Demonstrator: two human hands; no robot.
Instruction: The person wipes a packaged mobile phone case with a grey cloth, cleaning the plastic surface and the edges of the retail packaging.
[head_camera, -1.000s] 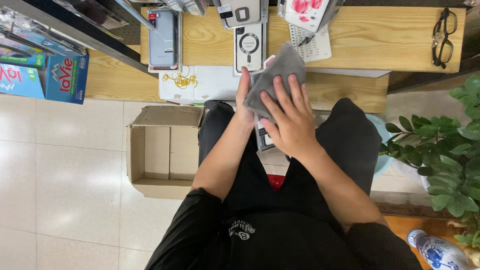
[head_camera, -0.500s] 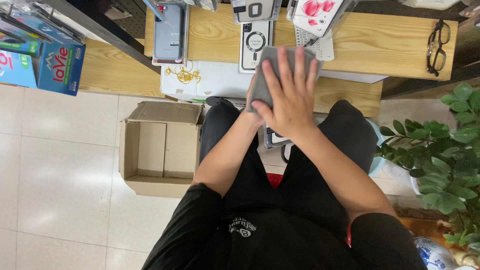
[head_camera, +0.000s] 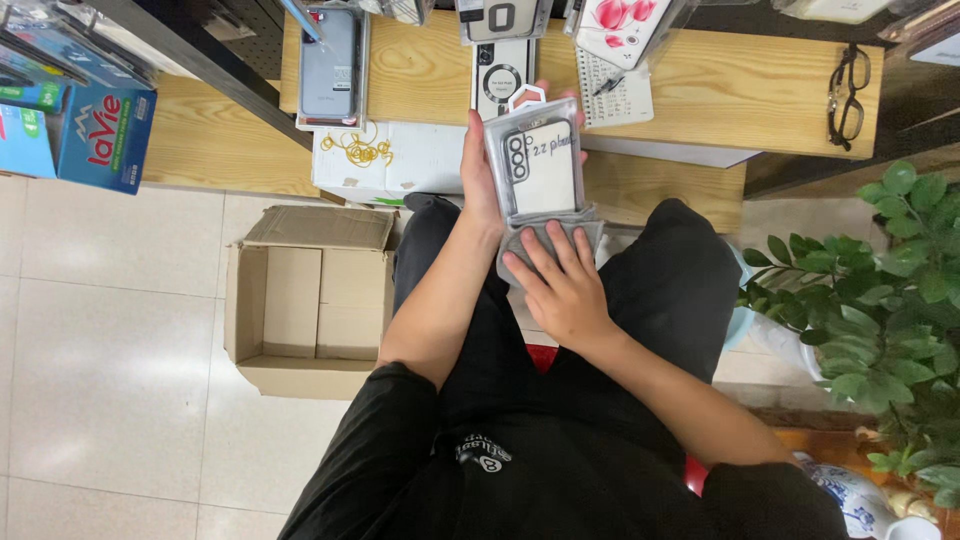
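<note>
Far L, at 9 o'clock of the hands, a blue carton (head_camera: 105, 135) sat on the floor by the shelf edge. Next over, an open cardboard box (head_camera: 310, 300) lay on the tiles at abt 8 o'clock of the left hand (head_camera: 480, 180), well apart from it. Above that, on the wooden worktop (head_camera: 720, 95), a blue-grey phone case (head_camera: 330, 65) in clear wrap lay at 11 o'clock, w/ a few yellow rubber bands (head_camera: 358, 150) on a white box just below it.

Centre: the packaged clear phone case (head_camera: 540, 165) was held up over the lap, in front of the worktop edge, long axis running 12 to 6, hang-tab at the 12 end. Left hand had it from the 9 o'clock side: grip clenched round the packet's L edge, thumb on the front, fingertips showing past the top. Directly at 6 o'clock of the packet, touching its lower end, sat a grey cloth (head_camera: 530, 245). Right hand (head_camera: 565, 290) lay flat on that cloth, fingers spread and pressing, not curled round anything; so its grip was released, palm-down contact only. Right hand was nearer the cloth, left nearer the packet.

R side: a small notepad (head_camera: 615, 95) at 1 o'clock, black glasses (head_camera: 848, 85) at 2 o'clock, a leafy plant (head_camera: 880, 300) at 3 o'clock.
</note>
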